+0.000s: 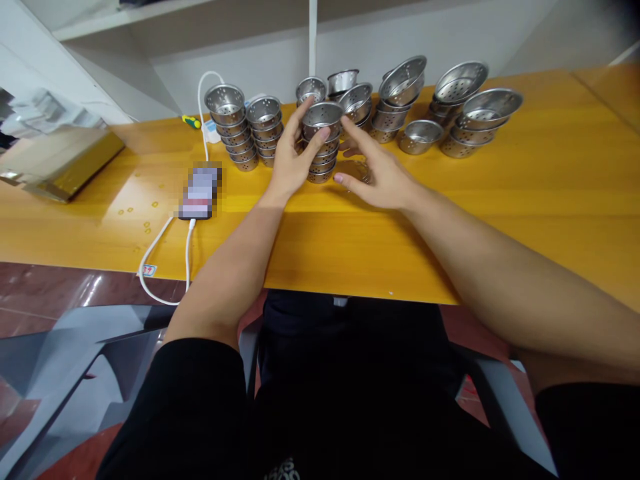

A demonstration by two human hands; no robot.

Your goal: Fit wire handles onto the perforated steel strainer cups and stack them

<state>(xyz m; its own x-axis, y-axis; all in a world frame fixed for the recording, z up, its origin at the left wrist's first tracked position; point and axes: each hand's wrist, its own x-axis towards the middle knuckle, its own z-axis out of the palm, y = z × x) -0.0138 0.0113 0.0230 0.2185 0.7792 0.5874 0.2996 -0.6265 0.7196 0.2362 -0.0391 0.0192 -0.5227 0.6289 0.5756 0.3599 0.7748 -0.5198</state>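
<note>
1. The yellow wooden table (pixel 360 247) bears everything below; its near edge is on the wearer's side of the middle stack (pixel 321 159), the landmark here.
2. The cardboard box (pixel 65 160) is well to the left of the middle stack and has no writing I can read.
3. The middle stack is made of perforated metal cups, upright, with the wider top cup (pixel 323 119) at its summit. No brand shows on the metal.
4. The left hand (pixel 293 163), at the stack's left, pinches the top cup between thumb and fingers. A light grip on opposite sides of the wall, pressing evenly, should keep the rim level and the column from leaning.
5. The right hand (pixel 380 177), at the stack's right, is spread, forefinger by the rim, thumb apart. It would serve best as a soft guard; a sideways nudge could topple the column.
6. The phone (pixel 200 193), left of the stack, has a blurred, unreadable screen.
7. The small sticker (pixel 149 271), nearer the wearer and left of the stack, seems to read "39", the first digit unsure.
</note>
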